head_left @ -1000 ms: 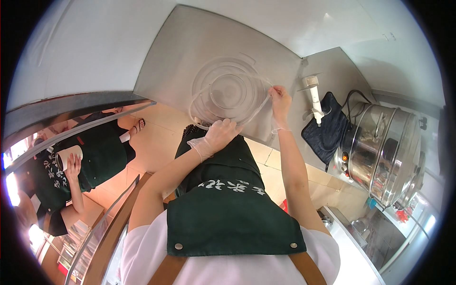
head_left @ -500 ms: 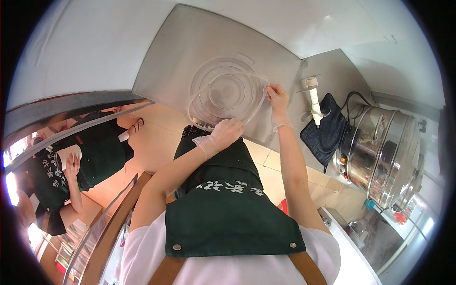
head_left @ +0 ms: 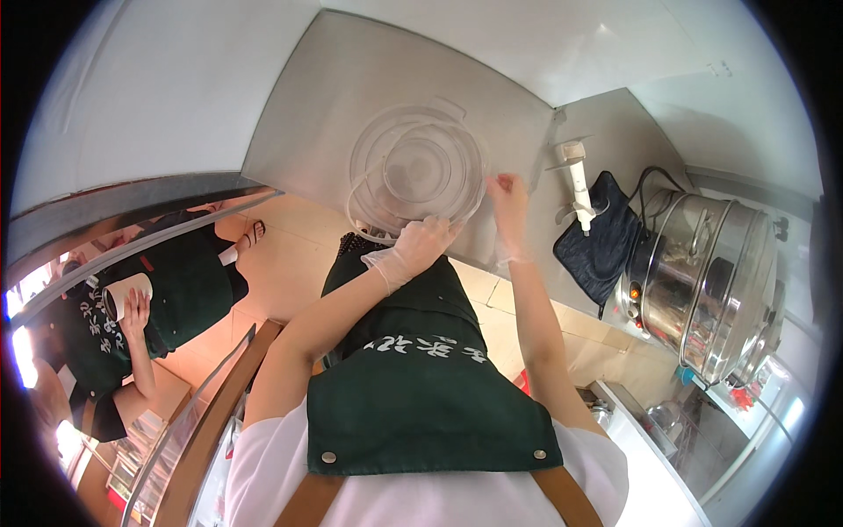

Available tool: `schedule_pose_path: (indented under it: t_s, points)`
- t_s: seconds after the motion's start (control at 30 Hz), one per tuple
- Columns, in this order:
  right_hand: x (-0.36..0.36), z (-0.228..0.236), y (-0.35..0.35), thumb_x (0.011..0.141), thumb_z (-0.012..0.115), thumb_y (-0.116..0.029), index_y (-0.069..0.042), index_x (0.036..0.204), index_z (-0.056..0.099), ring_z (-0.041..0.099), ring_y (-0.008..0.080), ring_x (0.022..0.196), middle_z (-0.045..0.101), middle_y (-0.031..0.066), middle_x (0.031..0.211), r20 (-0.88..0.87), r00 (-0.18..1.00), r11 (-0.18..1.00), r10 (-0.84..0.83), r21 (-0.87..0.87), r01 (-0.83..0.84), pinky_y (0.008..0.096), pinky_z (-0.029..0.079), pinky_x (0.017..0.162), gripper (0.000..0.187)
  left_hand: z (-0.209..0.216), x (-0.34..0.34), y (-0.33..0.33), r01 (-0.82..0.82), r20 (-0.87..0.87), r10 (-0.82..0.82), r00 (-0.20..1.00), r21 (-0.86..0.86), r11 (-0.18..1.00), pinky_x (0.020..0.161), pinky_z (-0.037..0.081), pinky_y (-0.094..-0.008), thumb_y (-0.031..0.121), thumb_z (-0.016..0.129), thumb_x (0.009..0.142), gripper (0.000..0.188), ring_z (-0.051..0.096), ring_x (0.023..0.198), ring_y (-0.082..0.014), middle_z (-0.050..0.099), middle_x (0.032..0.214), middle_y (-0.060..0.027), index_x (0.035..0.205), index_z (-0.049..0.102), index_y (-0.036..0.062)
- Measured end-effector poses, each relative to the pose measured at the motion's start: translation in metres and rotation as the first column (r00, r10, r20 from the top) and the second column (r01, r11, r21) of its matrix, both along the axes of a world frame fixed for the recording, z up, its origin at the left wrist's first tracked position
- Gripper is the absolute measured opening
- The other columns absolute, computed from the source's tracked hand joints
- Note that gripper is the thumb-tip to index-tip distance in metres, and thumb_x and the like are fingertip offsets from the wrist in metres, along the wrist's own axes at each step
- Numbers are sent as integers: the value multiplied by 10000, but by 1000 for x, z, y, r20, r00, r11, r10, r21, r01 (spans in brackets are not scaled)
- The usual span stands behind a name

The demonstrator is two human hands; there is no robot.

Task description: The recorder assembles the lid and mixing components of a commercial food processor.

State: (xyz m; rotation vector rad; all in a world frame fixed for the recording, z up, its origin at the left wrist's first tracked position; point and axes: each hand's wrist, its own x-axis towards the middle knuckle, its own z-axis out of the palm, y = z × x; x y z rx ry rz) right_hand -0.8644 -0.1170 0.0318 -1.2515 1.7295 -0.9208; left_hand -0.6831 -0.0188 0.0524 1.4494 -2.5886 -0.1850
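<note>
A clear round plastic lid-like piece [head_left: 416,169] with a tab on its far rim lies on the steel counter. A thin translucent ring [head_left: 353,213], looking like a sealing ring, loops over it, partly beyond its left edge. My left hand [head_left: 420,249], in a clear thin glove, is closed on the ring at the near edge. To the right, my right hand [head_left: 509,200], also gloved, has its fingers pinched at the ring's right side. The exact contact at the fingertips is hard to see.
The steel counter [head_left: 303,123] meets pale walls. At right lie a white tube-shaped fitting [head_left: 580,189], a black cloth [head_left: 600,241] and a large steel drum-like appliance [head_left: 702,281] with a cable. At left, a person in a green apron holds a white cup [head_left: 130,295].
My right hand has come slightly down and left, with the ring's right side drawn closer to the lid's rim. My left hand has shifted slightly right, still gripping the near edge.
</note>
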Motion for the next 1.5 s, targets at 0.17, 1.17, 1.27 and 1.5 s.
schedule_pose_path:
  t_s: [0.17,1.17,1.27,1.5]
  points:
    - [11,23,51,808,711,-224,0,946,640,669,220,750,683,123,787,-286,955,992,84,115,-53,353,516,693,273,0,-1,-1,-2,24,2,1000,20,1000,515,507,-249,177,565,804,504,580,691,-128,538,821,1,1308,566,167]
    - [50,10,42,810,675,-204,-6,923,666,664,320,790,685,150,829,-280,956,987,-86,109,120,400,510,733,229,8,40,-127,-165,-543,135,829,-8,986,642,515,-397,205,656,810,177,625,748,-304,596,911,-92,972,665,135]
    - [53,8,45,814,673,-201,-13,922,666,666,308,787,686,142,829,-286,950,981,-124,110,161,397,510,727,217,23,34,-174,-102,-434,68,898,-56,993,686,520,-407,199,669,799,123,627,847,-295,615,955,-83,890,648,119]
    - [57,-1,48,803,698,-215,-36,918,671,673,281,795,689,126,838,-289,934,964,-211,98,248,385,513,722,214,-2,15,-211,288,-137,-300,944,-105,952,684,548,-379,132,621,778,59,635,877,-252,625,919,-61,812,645,90]
